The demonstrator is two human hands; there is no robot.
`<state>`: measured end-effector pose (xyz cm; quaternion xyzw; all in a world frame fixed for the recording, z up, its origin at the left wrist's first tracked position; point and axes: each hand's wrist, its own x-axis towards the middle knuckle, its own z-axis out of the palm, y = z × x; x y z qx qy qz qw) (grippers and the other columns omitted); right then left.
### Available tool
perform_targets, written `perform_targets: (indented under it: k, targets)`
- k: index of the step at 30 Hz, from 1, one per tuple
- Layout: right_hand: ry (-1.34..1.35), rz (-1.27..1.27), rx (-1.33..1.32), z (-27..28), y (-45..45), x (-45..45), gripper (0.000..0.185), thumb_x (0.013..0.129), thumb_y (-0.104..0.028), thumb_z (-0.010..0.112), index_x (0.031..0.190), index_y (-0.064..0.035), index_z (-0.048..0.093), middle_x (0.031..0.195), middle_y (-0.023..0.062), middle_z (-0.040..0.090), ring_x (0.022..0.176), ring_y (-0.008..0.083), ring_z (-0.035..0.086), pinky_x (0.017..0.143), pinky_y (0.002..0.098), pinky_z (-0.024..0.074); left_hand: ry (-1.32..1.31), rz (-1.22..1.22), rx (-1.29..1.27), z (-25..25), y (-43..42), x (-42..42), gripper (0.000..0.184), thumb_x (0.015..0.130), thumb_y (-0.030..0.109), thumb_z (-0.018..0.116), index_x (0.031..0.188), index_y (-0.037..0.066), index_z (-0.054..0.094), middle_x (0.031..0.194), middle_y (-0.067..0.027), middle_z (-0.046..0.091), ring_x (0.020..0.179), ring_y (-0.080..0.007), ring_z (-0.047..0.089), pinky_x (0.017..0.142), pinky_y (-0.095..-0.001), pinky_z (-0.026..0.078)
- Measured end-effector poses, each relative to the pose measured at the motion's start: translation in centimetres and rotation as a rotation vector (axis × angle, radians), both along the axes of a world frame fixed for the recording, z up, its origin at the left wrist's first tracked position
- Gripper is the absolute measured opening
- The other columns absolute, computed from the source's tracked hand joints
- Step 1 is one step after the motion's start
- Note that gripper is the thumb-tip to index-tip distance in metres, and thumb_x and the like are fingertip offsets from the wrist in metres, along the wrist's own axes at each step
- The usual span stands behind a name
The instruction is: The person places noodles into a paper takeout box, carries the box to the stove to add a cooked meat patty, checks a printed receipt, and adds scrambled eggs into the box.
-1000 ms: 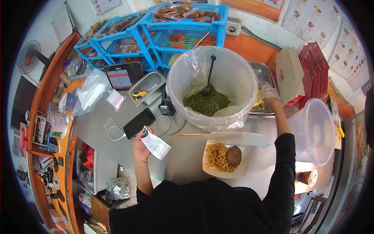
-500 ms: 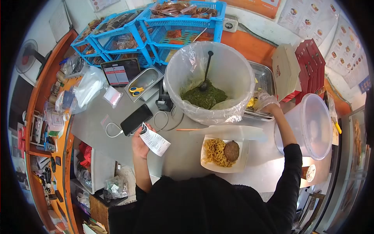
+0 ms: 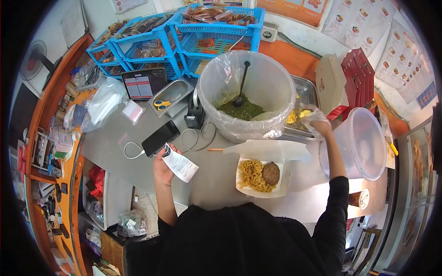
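A white printed receipt (image 3: 181,164) is held in my left hand (image 3: 163,169), just below a black phone (image 3: 160,138) lying on the counter. Over the front of a metal tray (image 3: 302,90), my right hand (image 3: 317,123), covered by a clear plastic glove, has its fingers closed on a piece of yellow food (image 3: 305,113). More yellow food lies in the tray beside it. An open paper box (image 3: 280,188) sits in front of me, holding noodles (image 3: 253,176) and a round brown patty (image 3: 270,174).
A lined tub (image 3: 216,120) holds chopped greens and a black ladle. Blue baskets (image 3: 216,28), a tablet (image 3: 144,84) and a metal container with scissors stand behind. At the right are red boxes (image 3: 358,78), an empty clear bucket (image 3: 357,147) and a drink cup (image 3: 359,199).
My right hand has lifted slightly from the tray, and the yellow piece now shows at its fingertips. My left hand still holds the receipt. The camera view has shifted a little.
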<state>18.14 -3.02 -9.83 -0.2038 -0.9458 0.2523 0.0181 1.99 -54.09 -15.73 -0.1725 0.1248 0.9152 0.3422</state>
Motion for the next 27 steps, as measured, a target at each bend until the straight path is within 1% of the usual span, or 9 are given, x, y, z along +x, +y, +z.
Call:
perform_targets:
  k: [2, 3, 8, 11, 15, 16, 18, 21, 27]
  targets:
    - [0.287, -0.163, -0.551, 1.2, -0.2, 1.3, 0.046, 0.061, -0.002, 0.064, 0.104, -0.006, 0.05, 0.089, 0.0068, 0.057, 0.086, 0.0142, 0.053, 0.075, 0.0247, 0.0404, 0.072, -0.002, -0.036, 0.1, -0.3, 0.3, 0.015, 0.078, 0.01, 0.046, 0.087, 0.002, 0.054, 0.083, -0.0098, 0.058, 0.082, -0.021, 0.056, 0.082, -0.0371, 0.041]
    - [0.277, -0.171, -0.553, 2.5, -1.3, 2.0, 0.046, 0.061, -0.002, 0.064, 0.104, -0.006, 0.05, 0.089, 0.0068, 0.057, 0.086, 0.0142, 0.053, 0.075, 0.0247, 0.0404, 0.06, -0.007, -0.04, 0.0, -0.6, 0.4, 0.015, 0.078, 0.01, 0.046, 0.087, 0.002, 0.054, 0.083, -0.0098, 0.058, 0.082, -0.021, 0.056, 0.082, -0.0371, 0.041]
    - [0.46, 0.035, -0.106, 9.6, -8.9, 5.9, 0.041, 0.061, -0.001, 0.065, 0.1, -0.0015, 0.052, 0.098, 0.0064, 0.054, 0.092, 0.0163, 0.05, 0.081, 0.0234, 0.0381, 0.117, 0.004, -0.058, 0.2, -0.8, 1.3, 0.016, 0.08, 0.01, 0.043, 0.088, 0.001, 0.053, 0.084, -0.0095, 0.058, 0.083, -0.0207, 0.056, 0.083, -0.0376, 0.041]
    - [0.485, 0.027, -0.277, 9.4, -13.8, 8.3, 0.038, 0.062, -0.004, 0.066, 0.098, -0.0017, 0.053, 0.1, 0.0081, 0.056, 0.092, 0.0154, 0.052, 0.081, 0.027, 0.04, 0.084, -0.037, -0.009, 0.7, -0.6, 1.7, 0.018, 0.081, 0.011, 0.042, 0.091, 0.001, 0.053, 0.085, -0.0102, 0.058, 0.083, -0.0211, 0.056, 0.082, -0.038, 0.041]
    - [0.043, 0.149, 0.134, 5.1, -18.5, 9.7, 0.038, 0.064, -0.01, 0.064, 0.1, -0.0115, 0.054, 0.091, 0.0073, 0.057, 0.076, 0.0234, 0.057, 0.069, 0.0306, 0.046, 0.093, -0.095, 0.013, 1.7, 0.9, 1.9, 0.019, 0.08, 0.012, 0.043, 0.092, 0.001, 0.052, 0.085, -0.0109, 0.058, 0.083, -0.0214, 0.055, 0.082, -0.0379, 0.04]
    - [0.241, 0.281, 0.228, 2.9, -19.1, 9.9, 0.038, 0.066, -0.01, 0.059, 0.103, -0.0147, 0.052, 0.094, 0.0075, 0.055, 0.075, 0.0246, 0.057, 0.067, 0.0323, 0.0466, 0.128, -0.115, 0.004, 2.2, 1.5, 2.0, 0.019, 0.08, 0.013, 0.044, 0.093, 0.001, 0.052, 0.086, -0.0108, 0.057, 0.083, -0.0211, 0.055, 0.082, -0.0377, 0.04]
    - [-0.119, 0.133, 0.331, 0.4, -21.0, 11.1, 0.041, 0.065, -0.009, 0.056, 0.105, -0.0182, 0.051, 0.097, 0.0091, 0.054, 0.083, 0.0259, 0.055, 0.068, 0.034, 0.0467, 0.158, -0.16, -0.012, 3.6, 3.0, 2.4, 0.02, 0.08, 0.014, 0.045, 0.094, 0.002, 0.051, 0.088, -0.0095, 0.056, 0.082, -0.0201, 0.055, 0.083, -0.0371, 0.04]
    - [-0.137, 0.187, 0.355, 0.4, -22.5, 11.6, 0.042, 0.069, -0.015, 0.057, 0.109, -0.0257, 0.05, 0.1, 0.0158, 0.052, 0.08, 0.03, 0.055, 0.062, 0.0436, 0.0468, 0.231, -0.295, 0.047, 6.1, 5.5, 3.2, 0.019, 0.08, 0.016, 0.046, 0.095, 0.005, 0.051, 0.089, -0.0072, 0.054, 0.08, -0.0194, 0.054, 0.08, -0.036, 0.042]
    - [0.065, 0.278, 0.278, 1.2, -22.3, 13.3, 0.05, 0.061, -0.024, 0.064, 0.109, -0.0205, 0.05, 0.114, 0.0171, 0.042, 0.094, 0.034, 0.049, 0.076, 0.0395, 0.0438, 0.219, -0.392, 0.008, 8.3, 8.4, 4.2, 0.022, 0.08, 0.017, 0.046, 0.099, 0.005, 0.049, 0.089, -0.0069, 0.054, 0.079, -0.0193, 0.054, 0.078, -0.0375, 0.044]
